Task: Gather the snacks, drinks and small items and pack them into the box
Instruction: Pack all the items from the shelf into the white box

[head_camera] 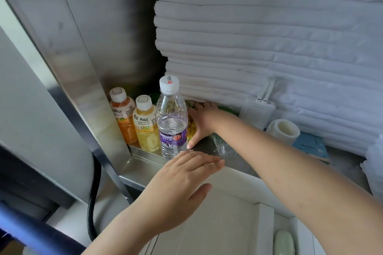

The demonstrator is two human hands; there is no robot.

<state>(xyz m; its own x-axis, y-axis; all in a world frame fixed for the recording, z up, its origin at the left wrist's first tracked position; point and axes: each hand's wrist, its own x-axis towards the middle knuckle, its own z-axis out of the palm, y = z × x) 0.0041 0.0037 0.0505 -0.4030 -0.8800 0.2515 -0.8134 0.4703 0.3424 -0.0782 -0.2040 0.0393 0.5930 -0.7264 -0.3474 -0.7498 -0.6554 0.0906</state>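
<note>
Head view: right hand closed on yellow snack bag, at 3 o'clock from upright water bottle; left hand spread, empty, nearer bottle.

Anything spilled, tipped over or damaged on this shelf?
Nothing spilled. The water bottle and both juice bottles stand upright, capped. Only oddity: a crumpled clear wrapper lies loose beside the right hand.

You've got an orange juice, a yellow juice, purple-labelled water, white towels, a blue book.
</note>
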